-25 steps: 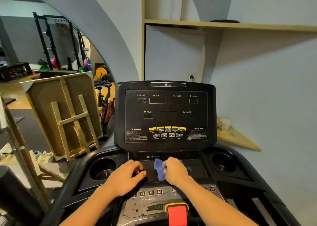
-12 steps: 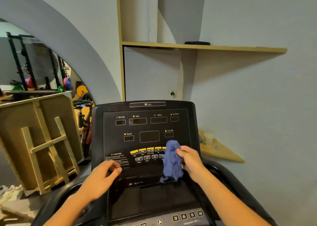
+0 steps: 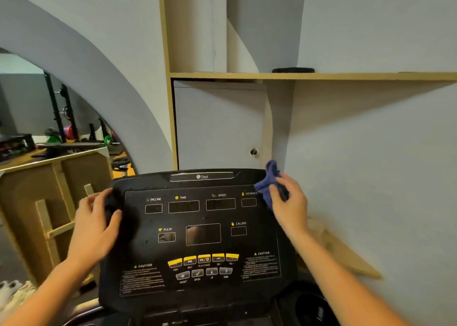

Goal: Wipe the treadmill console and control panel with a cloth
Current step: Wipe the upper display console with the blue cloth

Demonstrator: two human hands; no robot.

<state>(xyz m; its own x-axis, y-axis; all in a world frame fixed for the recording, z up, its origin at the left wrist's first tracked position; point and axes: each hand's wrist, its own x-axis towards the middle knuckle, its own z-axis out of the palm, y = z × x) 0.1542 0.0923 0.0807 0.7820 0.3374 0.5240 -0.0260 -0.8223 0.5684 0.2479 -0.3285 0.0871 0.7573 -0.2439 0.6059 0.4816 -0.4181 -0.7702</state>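
Observation:
The black treadmill console (image 3: 197, 231) fills the lower middle of the head view, with dark display windows and a row of yellow buttons (image 3: 203, 259) near its bottom. My right hand (image 3: 288, 202) holds a crumpled blue cloth (image 3: 269, 182) against the console's top right corner, beside the DISTANCE window. My left hand (image 3: 95, 224) grips the console's upper left edge, fingers wrapped over the rim.
A grey wall is close on the right, with a wooden shelf (image 3: 321, 76) overhead and a low wooden ledge (image 3: 346, 259) beside the console. A wooden frame (image 3: 49, 202) leans at the left. A cup holder (image 3: 311, 306) sits at bottom right.
My right hand lifted the cloth from the lower tray up the panel to the top right corner. My left hand moved up to the console's left edge. The view tilted upward.

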